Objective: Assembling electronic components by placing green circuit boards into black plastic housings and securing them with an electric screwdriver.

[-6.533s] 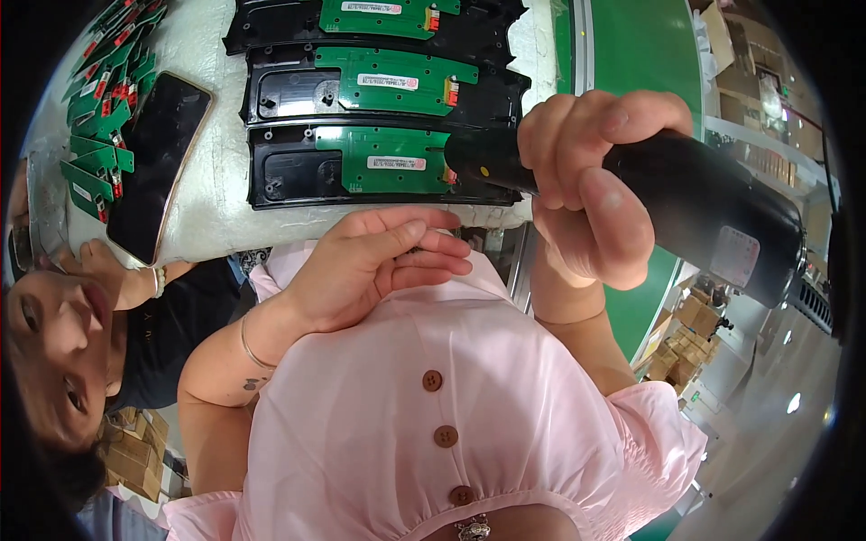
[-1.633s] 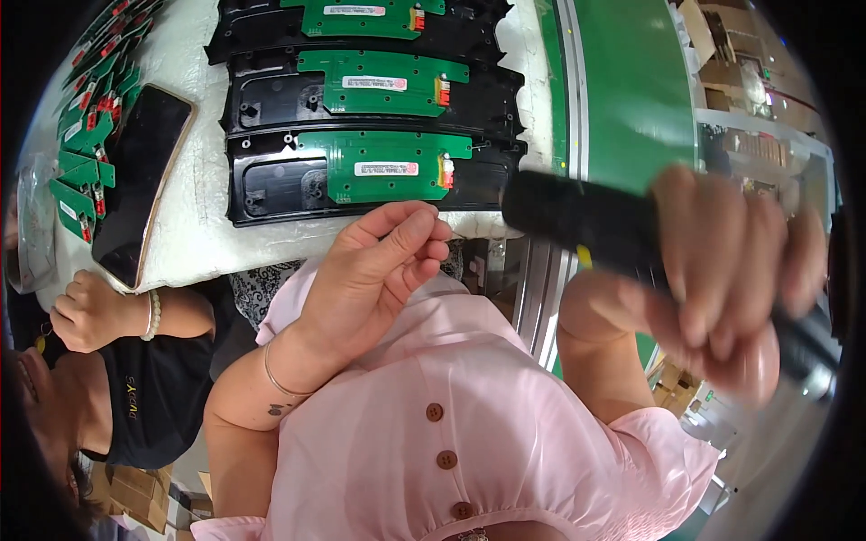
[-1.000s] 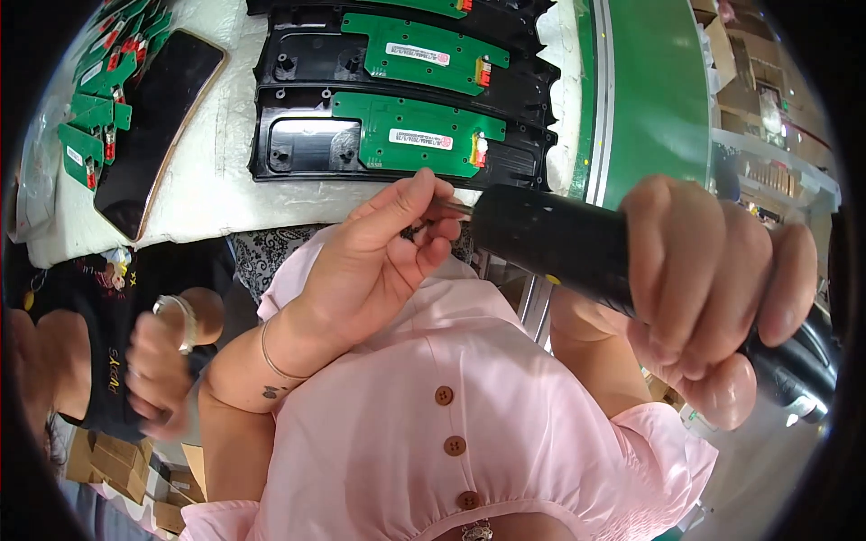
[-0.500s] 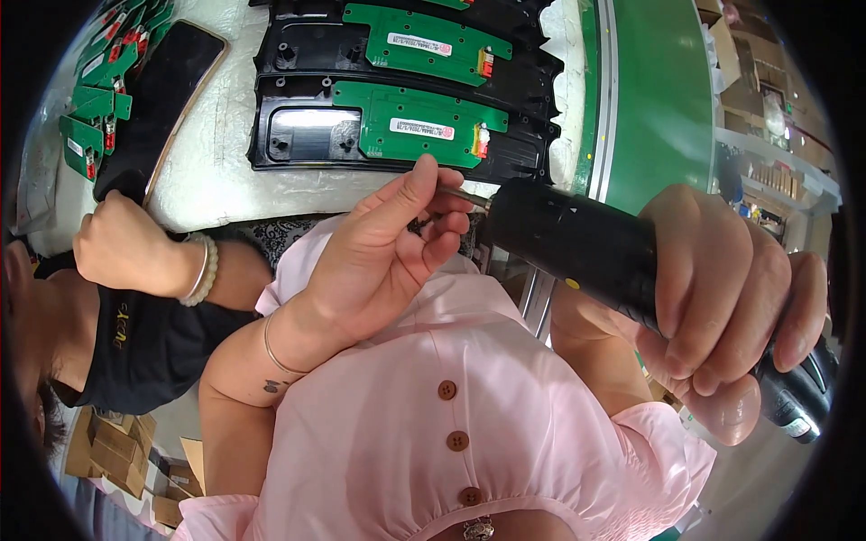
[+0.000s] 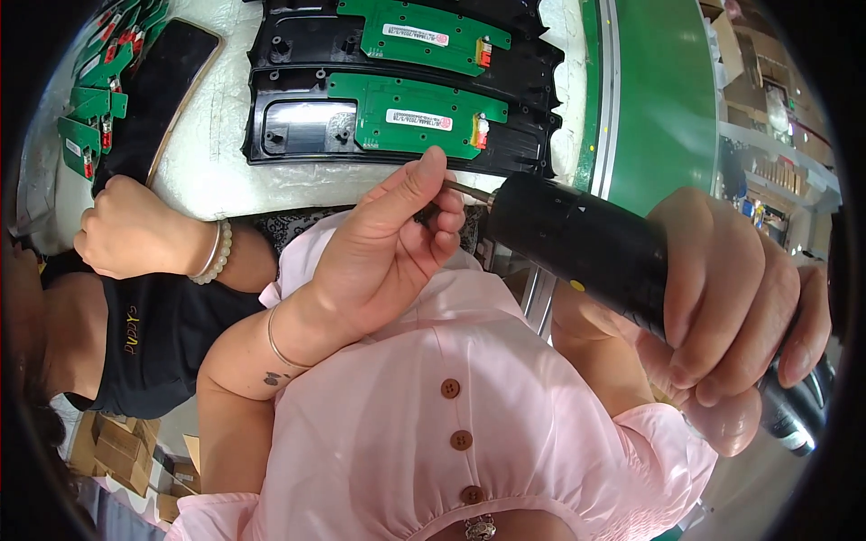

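My right hand (image 5: 735, 293) grips a black cylindrical electric screwdriver (image 5: 577, 248), its body lying across toward the middle. The thin metal bit (image 5: 470, 190) points left to the fingertips of my left hand (image 5: 397, 221). There the thumb and curled fingers meet at the bit's tip, with something small and dark among them that I cannot make out. Just beyond the left hand lies a curved black plastic panel (image 5: 298, 153) with a green circuit board (image 5: 424, 106) set in it. A white connector with red and yellow parts sits at the board's right end.
Another black panel with its green board (image 5: 431, 52) lies behind. At the left are a dark phone (image 5: 171, 99) and a pile of green boards (image 5: 86, 131). A co-worker's closed hand (image 5: 144, 230) rests beside the phone. A green surface (image 5: 654, 108) runs along the right.
The left fingers have curled in slightly more at the bit's tip, and the screwdriver has shifted slightly right. The co-worker's hand has barely moved.
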